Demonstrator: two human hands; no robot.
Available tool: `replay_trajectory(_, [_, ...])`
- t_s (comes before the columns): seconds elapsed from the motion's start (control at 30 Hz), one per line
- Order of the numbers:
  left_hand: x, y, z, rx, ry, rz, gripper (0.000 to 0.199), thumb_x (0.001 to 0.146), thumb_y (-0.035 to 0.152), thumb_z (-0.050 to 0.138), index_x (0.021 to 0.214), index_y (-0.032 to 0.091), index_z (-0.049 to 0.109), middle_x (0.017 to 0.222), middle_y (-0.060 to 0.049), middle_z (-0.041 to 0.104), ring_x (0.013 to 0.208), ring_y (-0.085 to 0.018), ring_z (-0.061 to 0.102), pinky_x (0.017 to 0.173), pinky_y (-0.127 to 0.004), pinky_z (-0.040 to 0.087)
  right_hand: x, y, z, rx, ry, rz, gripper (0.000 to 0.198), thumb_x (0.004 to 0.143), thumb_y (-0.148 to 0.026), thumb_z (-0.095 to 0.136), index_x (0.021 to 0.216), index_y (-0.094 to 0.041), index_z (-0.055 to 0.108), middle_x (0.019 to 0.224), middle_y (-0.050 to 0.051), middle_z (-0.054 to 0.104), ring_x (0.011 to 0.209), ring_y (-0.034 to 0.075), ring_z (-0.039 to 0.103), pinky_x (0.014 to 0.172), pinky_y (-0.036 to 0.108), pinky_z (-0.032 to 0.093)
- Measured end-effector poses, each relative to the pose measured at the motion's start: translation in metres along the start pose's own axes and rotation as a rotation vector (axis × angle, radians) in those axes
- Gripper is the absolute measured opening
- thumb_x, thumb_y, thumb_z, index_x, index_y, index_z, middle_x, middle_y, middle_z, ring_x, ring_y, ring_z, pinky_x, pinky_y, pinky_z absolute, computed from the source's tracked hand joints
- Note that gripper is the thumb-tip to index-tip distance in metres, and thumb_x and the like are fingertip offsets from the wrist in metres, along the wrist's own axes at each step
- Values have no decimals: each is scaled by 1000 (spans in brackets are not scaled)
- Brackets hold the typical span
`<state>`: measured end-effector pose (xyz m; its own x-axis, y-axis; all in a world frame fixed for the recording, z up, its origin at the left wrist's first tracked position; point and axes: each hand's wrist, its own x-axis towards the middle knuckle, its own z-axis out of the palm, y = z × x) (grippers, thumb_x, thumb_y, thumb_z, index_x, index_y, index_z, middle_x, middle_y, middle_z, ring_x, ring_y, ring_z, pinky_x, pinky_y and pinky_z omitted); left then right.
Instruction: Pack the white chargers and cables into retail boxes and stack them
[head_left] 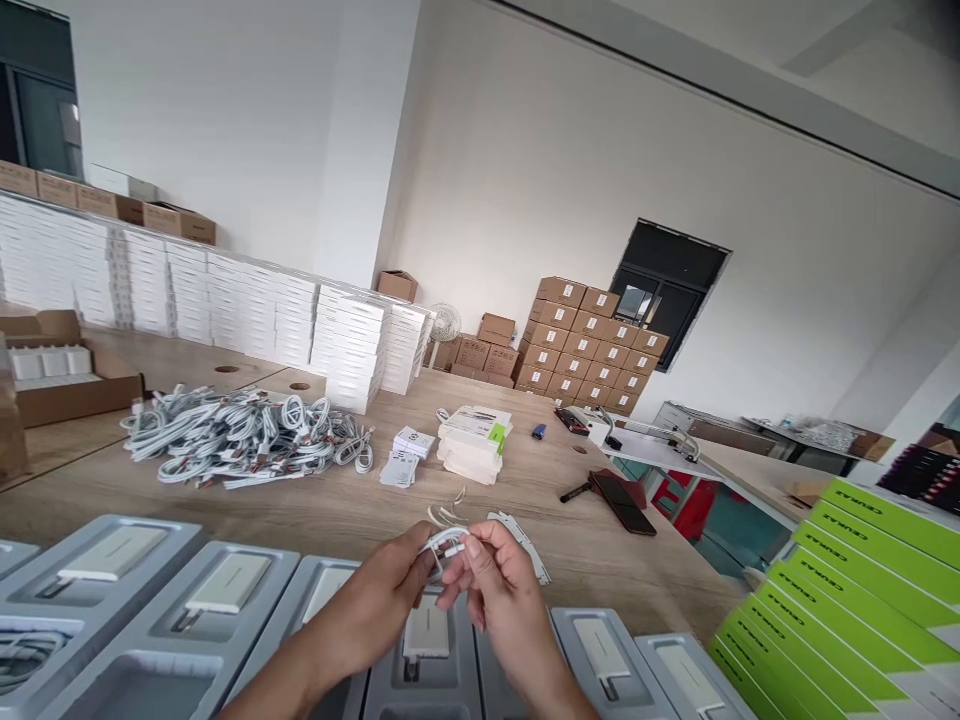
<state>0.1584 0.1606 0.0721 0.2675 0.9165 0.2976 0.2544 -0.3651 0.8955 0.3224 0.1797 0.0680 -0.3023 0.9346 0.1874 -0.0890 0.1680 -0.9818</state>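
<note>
Coiled white cable (448,541) pinched between my left hand (391,582) and my right hand (501,580), above near grey moulded trays (165,682) bearing white rectangular chargers (429,628), tangled white cable heap (247,437) farther left, stacked white boxes (349,345) beyond, brown cardboard cartons (592,345) farthest.

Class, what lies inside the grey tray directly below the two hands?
In the grey tray, a white charger fills the far compartment. The left hand and right hand cover part of the tray's far end; the near compartment leaves the frame, its contents unseen.
</note>
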Motion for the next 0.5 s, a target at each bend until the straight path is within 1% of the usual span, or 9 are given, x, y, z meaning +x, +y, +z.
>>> replay_trajectory(0.07, [2, -2, 0, -169, -19, -22, 28, 98, 39, 37, 87, 21, 55, 77, 1, 58, 71, -15, 52, 68, -26, 44, 1, 1, 1, 40, 3, 28, 39, 90, -56, 54, 94, -17, 53, 76, 6, 69, 56, 16, 67, 36, 17, 24])
replay_trajectory(0.13, [5, -4, 0, -291, -15, -43, 27, 96, 40, 41, 86, 19, 56, 77, 1, 56, 72, -15, 51, 67, -26, 44, 1, 2, 0, 71, -15, 47, 40, 89, -55, 56, 93, -16, 56, 76, 7, 70, 53, 14, 64, 36, 17, 24])
replay_trajectory(0.2, [7, -5, -1, -343, 1, -67, 26, 95, 39, 45, 85, 18, 56, 76, 1, 55, 71, -15, 49, 65, -25, 42, 2, 2, -2, 46, -20, 22, 40, 86, -54, 61, 88, -14, 61, 69, 4, 68, 47, 10, 57, 39, 17, 29])
replay_trajectory(0.27, [8, -5, -2, -350, 13, -81, 25, 93, 40, 49, 84, 18, 56, 75, 1, 53, 71, -14, 47, 64, -24, 42, 4, 2, -5, -13, 10, -25, 39, 83, -51, 66, 80, -13, 64, 61, 1, 64, 44, 7, 49, 43, 19, 34])
replay_trajectory(0.3, [8, -5, -2, -352, 16, -83, 25, 93, 40, 49, 84, 18, 57, 77, 1, 53, 72, -14, 48, 65, -24, 42, 4, 2, -6, -24, 31, -35, 38, 81, -51, 68, 78, -12, 65, 60, 1, 63, 43, 6, 47, 44, 19, 36])
replay_trajectory(0.33, [8, -4, -2, -356, 13, -82, 25, 93, 40, 49, 86, 18, 57, 79, 1, 54, 75, -15, 49, 67, -25, 43, 4, 2, -6, -17, 48, -32, 38, 81, -50, 69, 77, -12, 66, 61, 2, 64, 44, 7, 49, 45, 20, 36])
replay_trajectory(0.4, [7, -3, -1, -353, 2, -63, 26, 95, 41, 46, 88, 19, 58, 83, -1, 58, 81, -17, 53, 73, -27, 45, 4, 2, -5, 50, 65, -5, 38, 81, -50, 69, 79, -13, 66, 67, 5, 69, 50, 11, 59, 46, 20, 37])
replay_trajectory(0.47, [6, -1, 0, -308, 8, -37, 28, 96, 40, 42, 89, 19, 58, 86, -2, 61, 85, -18, 56, 78, -29, 46, 2, 2, -2, 119, 69, 10, 36, 81, -50, 69, 82, -14, 65, 73, 7, 72, 60, 16, 67, 49, 21, 40])
replay_trajectory(0.5, [5, 0, 0, -272, 18, -25, 28, 97, 40, 41, 89, 19, 59, 86, -2, 62, 85, -18, 56, 79, -29, 46, 2, 3, 0, 142, 71, 11, 35, 81, -50, 69, 82, -15, 65, 75, 7, 72, 64, 18, 69, 50, 22, 42])
